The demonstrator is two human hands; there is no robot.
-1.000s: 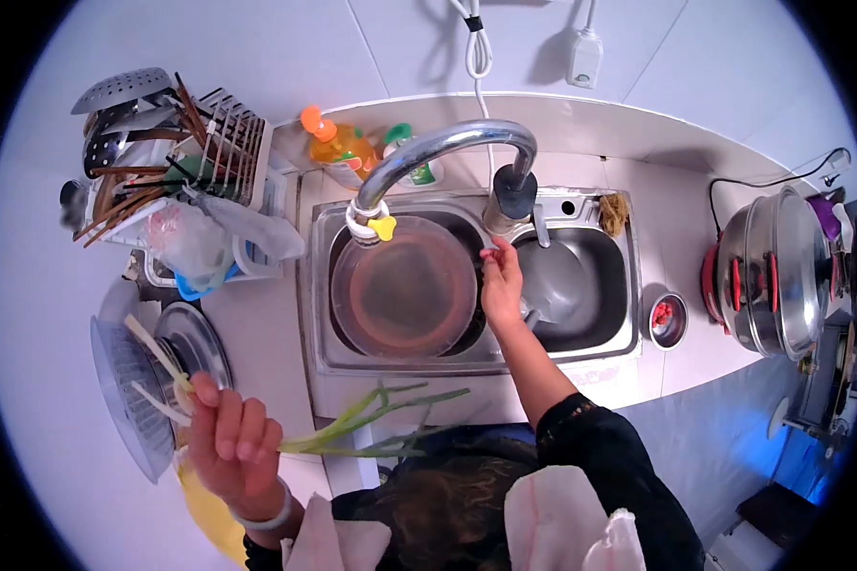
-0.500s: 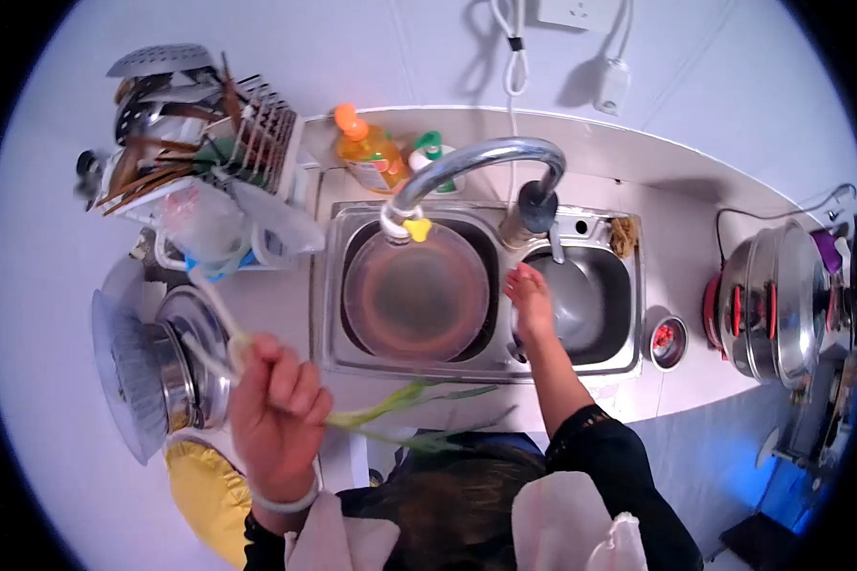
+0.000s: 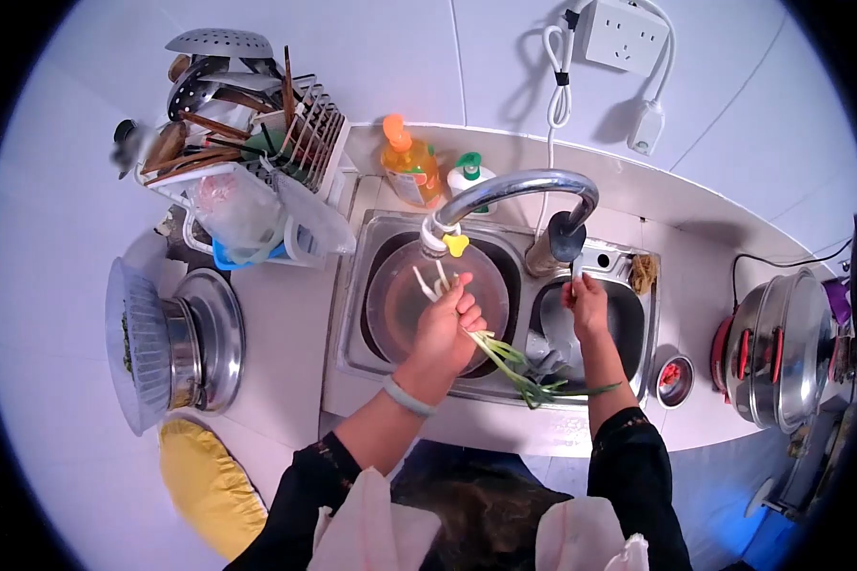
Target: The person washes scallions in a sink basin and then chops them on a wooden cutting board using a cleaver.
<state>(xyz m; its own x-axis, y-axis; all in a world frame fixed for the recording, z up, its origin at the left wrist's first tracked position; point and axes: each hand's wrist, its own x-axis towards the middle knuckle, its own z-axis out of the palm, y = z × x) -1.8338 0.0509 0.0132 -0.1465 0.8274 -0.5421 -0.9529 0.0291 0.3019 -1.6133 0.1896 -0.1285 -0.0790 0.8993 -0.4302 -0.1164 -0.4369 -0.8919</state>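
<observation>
My left hand (image 3: 445, 328) is closed around a few scallions (image 3: 507, 354), over the left sink bowl. Their white ends point up toward the spout, and the green leaves trail over the right bowl. Beneath that hand, a round translucent tub (image 3: 388, 303) sits in the left bowl of the steel sink (image 3: 345, 324). My right hand (image 3: 588, 305) has its fingers on the lever (image 3: 578, 269) at the base of the faucet (image 3: 533, 181). A yellow clip (image 3: 456, 246) hangs at the spout. Whether water is flowing I cannot tell.
Behind the sink stand an orange soap bottle (image 3: 412, 167) and a white pump bottle (image 3: 468, 176). A crowded utensil rack (image 3: 319, 143) is at the back left. Right of the sink are a small metal bowl (image 3: 675, 383) with red pieces and a steamer pot (image 3: 760, 350).
My left hand has carried the scallions from the left counter to over the tub, right and away from me. My right hand has moved up to the faucet lever. The view has shifted.
</observation>
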